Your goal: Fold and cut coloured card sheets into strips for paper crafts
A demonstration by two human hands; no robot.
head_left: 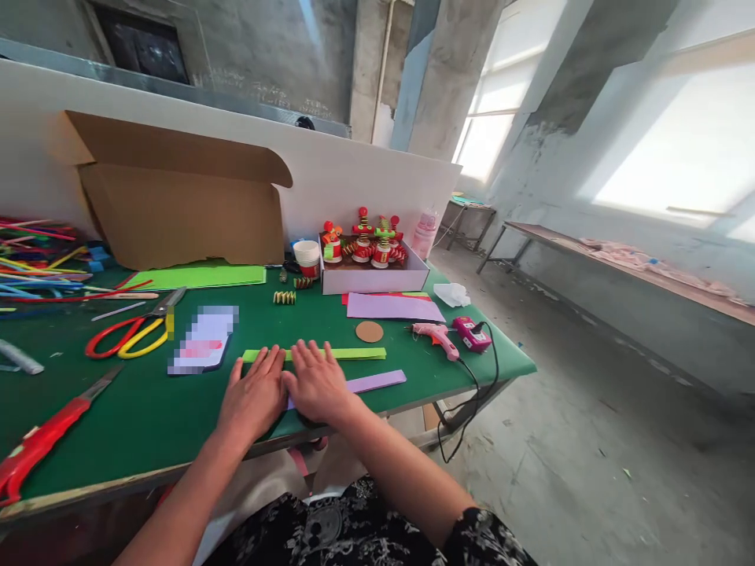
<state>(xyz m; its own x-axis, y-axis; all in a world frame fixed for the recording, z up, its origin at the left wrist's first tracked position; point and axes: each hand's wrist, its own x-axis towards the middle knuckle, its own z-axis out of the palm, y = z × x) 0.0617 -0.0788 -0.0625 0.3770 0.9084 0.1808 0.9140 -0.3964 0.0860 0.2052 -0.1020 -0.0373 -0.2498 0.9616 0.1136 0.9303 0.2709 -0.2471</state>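
Observation:
My left hand (255, 395) and my right hand (317, 381) lie flat side by side on the green table (147, 409), fingers stretched out, holding nothing. The right hand rests on the near end of a purple paper strip (377, 381). Just beyond both sets of fingertips lies a light green paper strip (348, 354). A brown cardboard disc (369, 332) sits further back to the right.
Red and yellow scissors (133, 330), a red utility knife (41, 440), a pink glue gun (437, 338) with its black cable, a purple sheet (392, 306), a white box of red figures (371, 271), an open cardboard box (177, 196) and coloured sticks (35, 267) surround the hands.

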